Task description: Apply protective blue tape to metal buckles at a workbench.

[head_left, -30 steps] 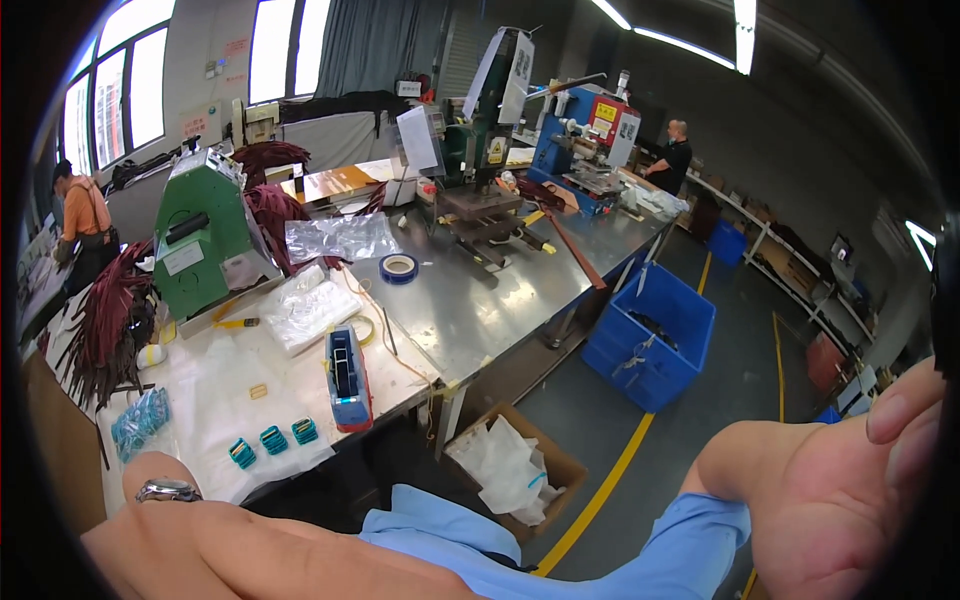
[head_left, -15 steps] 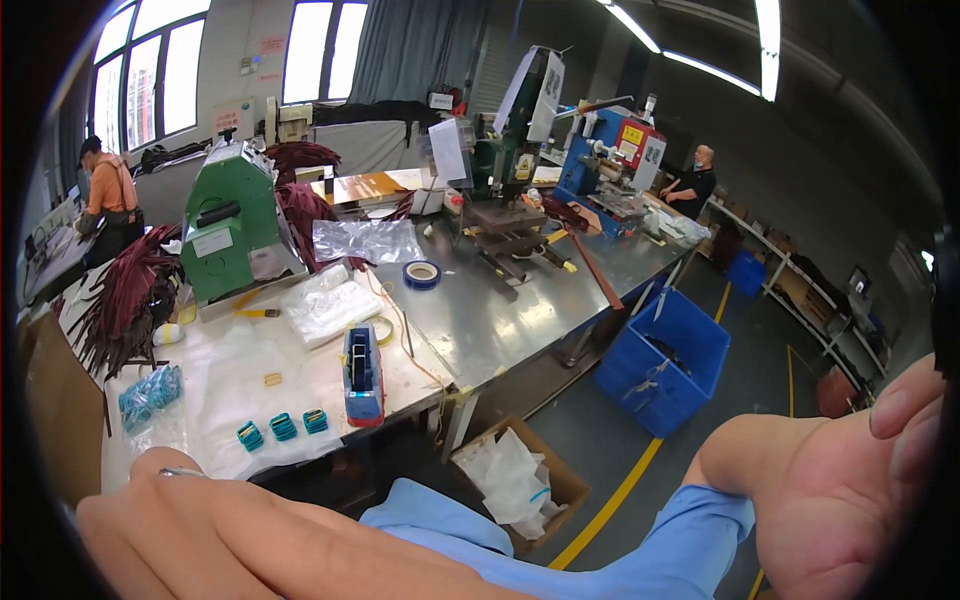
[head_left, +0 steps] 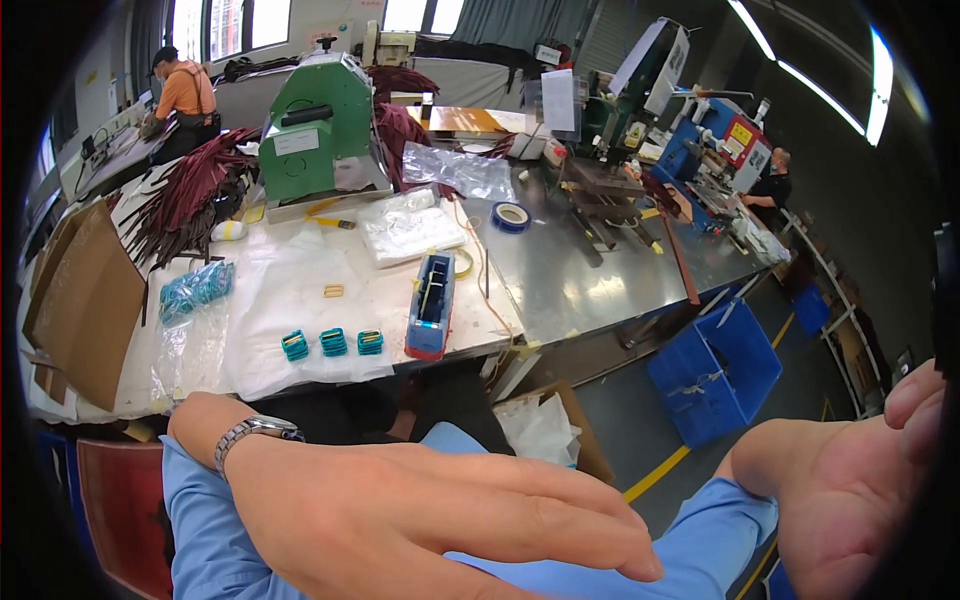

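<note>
My left hand [head_left: 430,510] stretches across the lower middle, above my blue-sleeved lap, with a metal watch [head_left: 258,432] on its wrist. Its fingers are extended and it holds nothing. At the right rim my right hand [head_left: 845,490] is raised, palm in view; its fingers curl at the dark edge and are partly cut off, so any hold is hidden. Beyond the left hand, three small teal bundles [head_left: 332,342] stand in a row on the white-covered table [head_left: 270,270]. Behind them lie small gold-coloured frames [head_left: 333,291]. A blue tape dispenser [head_left: 431,305] stands right of the bundles.
A clear bag of teal pieces [head_left: 195,292] lies at left beside a cardboard box [head_left: 85,310]. Behind are a green machine [head_left: 315,130], dark red strips [head_left: 190,200] and a blue tape roll [head_left: 511,217]. A blue bin [head_left: 715,375] stands on the floor; two people work farther off.
The view has turned, so the table sits farther right in the picture. My left hand has moved right and its watch shows fully. The right hand stays nearly in place.
</note>
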A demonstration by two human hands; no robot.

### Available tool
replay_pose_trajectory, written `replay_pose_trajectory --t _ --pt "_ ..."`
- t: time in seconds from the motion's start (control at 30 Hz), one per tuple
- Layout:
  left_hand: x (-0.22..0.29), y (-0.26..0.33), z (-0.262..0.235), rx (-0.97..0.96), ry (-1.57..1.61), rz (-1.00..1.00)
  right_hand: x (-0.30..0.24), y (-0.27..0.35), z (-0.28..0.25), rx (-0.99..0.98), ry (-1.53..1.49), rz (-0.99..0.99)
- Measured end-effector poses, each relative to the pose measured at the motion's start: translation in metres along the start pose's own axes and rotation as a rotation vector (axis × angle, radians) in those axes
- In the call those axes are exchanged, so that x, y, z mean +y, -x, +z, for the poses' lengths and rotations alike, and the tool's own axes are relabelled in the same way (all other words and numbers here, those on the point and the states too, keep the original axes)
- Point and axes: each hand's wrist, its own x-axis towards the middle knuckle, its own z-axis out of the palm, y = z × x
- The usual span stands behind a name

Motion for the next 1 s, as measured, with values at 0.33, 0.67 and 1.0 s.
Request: replay_pose_trajectory --t 0.33,0.67,1.0 --pt "0.053 -0.041 -0.041 -0.363 -0.141 -0.393 0.034 0.006 0.04 0.057 -0.091 0.044" --pt "0.034 0.09 -0.039 0.196 -0.025 -1.269 0.007 0.04 0.035 0.171 0.065 0.157" --pt "0.004 0.141 0.01 0.36 0.18 -1.519 0.001 0.007 0.045 0.079 0.312 -0.14"
